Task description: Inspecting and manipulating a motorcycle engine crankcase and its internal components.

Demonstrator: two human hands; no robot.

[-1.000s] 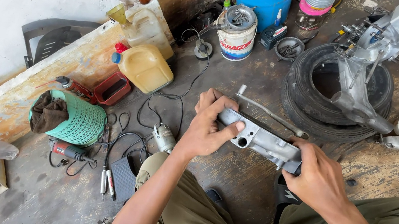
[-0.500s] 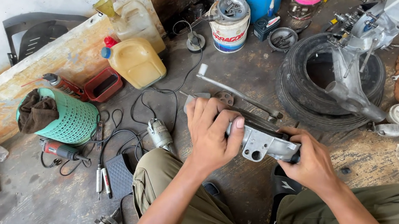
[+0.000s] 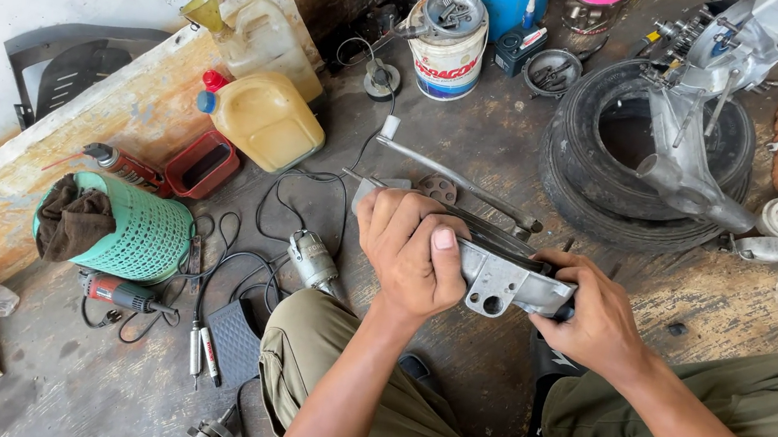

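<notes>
Grey stained concrete floor (image 3: 478,150); both hands clasp metal casting (image 3: 509,279).

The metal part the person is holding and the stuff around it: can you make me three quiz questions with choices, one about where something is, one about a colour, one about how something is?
1. Where is the engine block?
A. on the tyre
B. in the basket
C. on a chair

2. What colour is the mesh basket?
A. red
B. green
C. black

3. How is the metal part held?
A. by no hand
B. by one hand
C. by both hands

Answers: 1 A, it rests across the tyre. 2 B, its mesh is green. 3 C, the left hand and right hand grip its two ends.
</notes>
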